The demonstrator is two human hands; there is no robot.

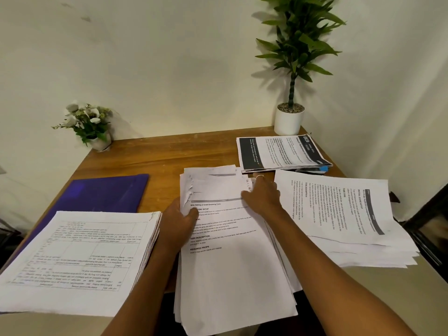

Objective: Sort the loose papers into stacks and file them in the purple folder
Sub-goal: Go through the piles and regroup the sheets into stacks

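white loose middle pile of printed papers is lying fanned; the left hand is gripping its left edge, the right hand pressing flat on top. the flat purple folder is lying far left. likely best: peeling one sheet while pinning the rest.

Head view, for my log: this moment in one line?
left hand: grips middle stack edge | right hand: rests on it | purple folder: untouched

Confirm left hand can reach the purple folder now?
Probably yes. The purple folder lies half bare left of the left hand; the left stack covers only its near end. That hand grips the middle stack, so it must let go first.
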